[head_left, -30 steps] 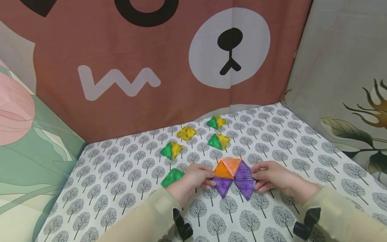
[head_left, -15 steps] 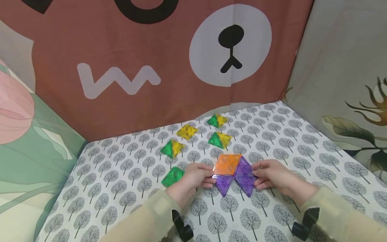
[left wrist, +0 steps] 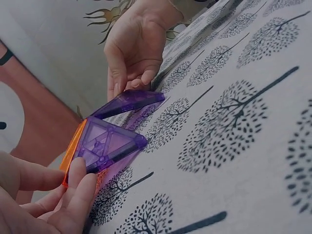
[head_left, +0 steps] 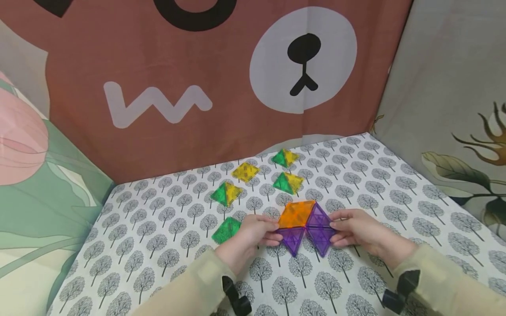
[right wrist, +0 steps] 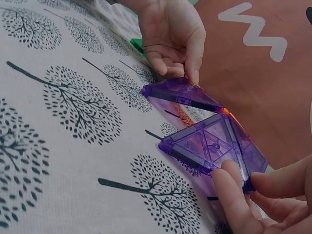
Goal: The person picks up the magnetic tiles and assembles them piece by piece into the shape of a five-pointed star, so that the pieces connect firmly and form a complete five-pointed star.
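Orange and purple tiles (head_left: 303, 220) joined together, left hand (head_left: 254, 232) pinching one side, right hand (head_left: 359, 229) the other, tree-print cloth (head_left: 308, 285) beneath.

Reading from your joined shape's (head_left: 302, 223) centre: translucent orange panels (head_left: 296, 214) at eleven o'clock, translucent purple panels (head_left: 320, 238) at two, four and eight. Outlying: green piece (head_left: 226, 229) at nine, green-and-yellow piece (head_left: 226, 193) at ten, yellow piece (head_left: 245, 172) past ten, green-and-yellow pair (head_left: 288, 182) at eleven. Your tablecloth (head_left: 134, 232): white, black tree print. Your sleeves (head_left: 189, 285): cream. Backdrop (head_left: 229, 136) at twelve: reddish-brown.
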Available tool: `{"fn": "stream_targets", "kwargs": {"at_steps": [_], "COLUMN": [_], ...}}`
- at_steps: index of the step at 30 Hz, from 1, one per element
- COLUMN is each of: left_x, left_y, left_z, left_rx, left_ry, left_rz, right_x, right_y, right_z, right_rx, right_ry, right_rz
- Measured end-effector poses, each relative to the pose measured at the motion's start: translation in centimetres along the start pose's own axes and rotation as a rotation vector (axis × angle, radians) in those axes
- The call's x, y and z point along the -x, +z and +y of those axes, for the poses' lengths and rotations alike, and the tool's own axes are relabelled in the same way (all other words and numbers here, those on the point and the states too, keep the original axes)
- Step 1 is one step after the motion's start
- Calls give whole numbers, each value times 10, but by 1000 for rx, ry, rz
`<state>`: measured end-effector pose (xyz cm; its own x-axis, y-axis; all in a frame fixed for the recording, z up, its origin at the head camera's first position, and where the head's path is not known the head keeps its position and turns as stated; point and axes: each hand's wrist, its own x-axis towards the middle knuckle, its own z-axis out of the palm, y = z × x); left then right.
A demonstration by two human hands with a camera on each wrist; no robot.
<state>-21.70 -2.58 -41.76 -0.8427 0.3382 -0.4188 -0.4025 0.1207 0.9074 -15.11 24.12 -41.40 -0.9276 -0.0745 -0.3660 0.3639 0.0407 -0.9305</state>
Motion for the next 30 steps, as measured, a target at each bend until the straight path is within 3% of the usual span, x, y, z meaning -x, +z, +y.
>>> {"fn": "stream_targets", "kwargs": {"at_steps": [7,19,30], "left_x": [2,6,5], "left_y": [-3,-4,-4], "left_z": [-4,-7,-8], "left_rx": [40,48,39], "left_ry": [-17,-30,-32], "left_rz": [-31,-21,-52], "right_x": [3,6,4], "right_y": [2,9,8], "right_z": [0,0,2], "right_rx": [-30,-31,-38], "right_ry": [16,33,33], "right_rz": [-28,-41,-70]}}
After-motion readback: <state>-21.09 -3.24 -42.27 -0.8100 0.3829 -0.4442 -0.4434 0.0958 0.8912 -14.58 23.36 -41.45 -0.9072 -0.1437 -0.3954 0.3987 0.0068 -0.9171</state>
